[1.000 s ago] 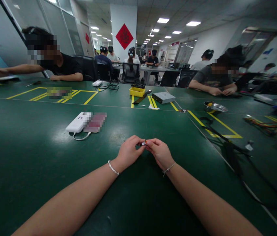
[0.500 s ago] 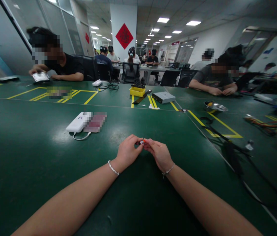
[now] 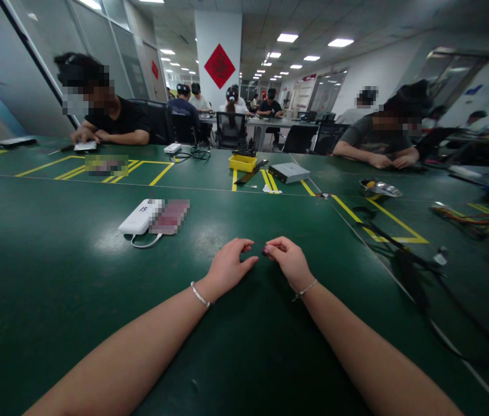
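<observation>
My left hand (image 3: 229,267) rests on the green table (image 3: 54,277) with its fingers loosely curled and apart, holding nothing. My right hand (image 3: 286,259) sits just to its right, fingertips pinched on a small dark part (image 3: 265,250) too small to make out. A narrow gap separates the two hands. Both wrists wear thin bracelets.
A white power bank (image 3: 139,217) with a cable lies left of my hands. Farther back are a yellow bin (image 3: 241,162), a grey box (image 3: 288,171) and a metal dish (image 3: 380,187). Black cables (image 3: 404,260) run along the right. Other people sit at the far edge.
Both hands held the small part together; now my left hand has let go and lowered to the table, and my right hand keeps the part. The person at far left pulled an arm in.
</observation>
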Motion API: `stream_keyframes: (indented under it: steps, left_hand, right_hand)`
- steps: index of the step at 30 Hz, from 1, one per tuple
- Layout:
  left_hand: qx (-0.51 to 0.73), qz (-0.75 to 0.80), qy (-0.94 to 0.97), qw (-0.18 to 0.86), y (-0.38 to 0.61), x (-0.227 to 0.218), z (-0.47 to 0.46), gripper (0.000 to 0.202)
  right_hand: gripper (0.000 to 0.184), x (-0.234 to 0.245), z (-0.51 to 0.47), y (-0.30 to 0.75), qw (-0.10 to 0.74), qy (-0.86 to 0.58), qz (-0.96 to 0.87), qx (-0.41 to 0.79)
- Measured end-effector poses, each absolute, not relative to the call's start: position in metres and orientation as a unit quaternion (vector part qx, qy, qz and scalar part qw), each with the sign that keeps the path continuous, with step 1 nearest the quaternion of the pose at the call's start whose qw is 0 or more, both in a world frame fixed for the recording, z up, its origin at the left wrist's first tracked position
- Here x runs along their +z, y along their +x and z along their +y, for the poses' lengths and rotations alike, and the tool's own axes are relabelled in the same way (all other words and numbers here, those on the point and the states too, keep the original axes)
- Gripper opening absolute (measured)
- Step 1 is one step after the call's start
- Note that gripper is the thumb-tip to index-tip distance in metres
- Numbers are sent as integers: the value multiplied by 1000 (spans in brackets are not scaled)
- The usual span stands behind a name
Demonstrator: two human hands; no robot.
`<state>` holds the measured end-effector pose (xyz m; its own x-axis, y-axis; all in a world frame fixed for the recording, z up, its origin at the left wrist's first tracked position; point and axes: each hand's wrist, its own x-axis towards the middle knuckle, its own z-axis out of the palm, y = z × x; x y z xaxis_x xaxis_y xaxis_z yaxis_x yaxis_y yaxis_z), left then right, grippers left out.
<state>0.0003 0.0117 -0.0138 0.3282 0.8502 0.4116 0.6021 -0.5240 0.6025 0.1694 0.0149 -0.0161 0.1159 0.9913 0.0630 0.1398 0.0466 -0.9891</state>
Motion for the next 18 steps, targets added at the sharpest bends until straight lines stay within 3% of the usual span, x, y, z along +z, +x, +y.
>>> stream_keyframes:
  steps: [4, 10, 13, 18]
  left_hand:
    - [335, 496, 787, 153, -6, -14, 18, 26]
    - [259, 536, 791, 142, -10, -14, 21, 27]
    - [252, 531, 797, 140, -11, -16, 22, 29]
    - [251, 524, 802, 137, -11, -16, 22, 30]
  right_hand:
    - [19, -13, 33, 224, 469, -639, -536, 291]
    - [25, 2, 29, 318, 336, -796, -498, 74]
    - [29, 1, 23, 347, 258, -853, -452, 35]
    - [32, -14, 22, 368, 213, -870, -443, 35]
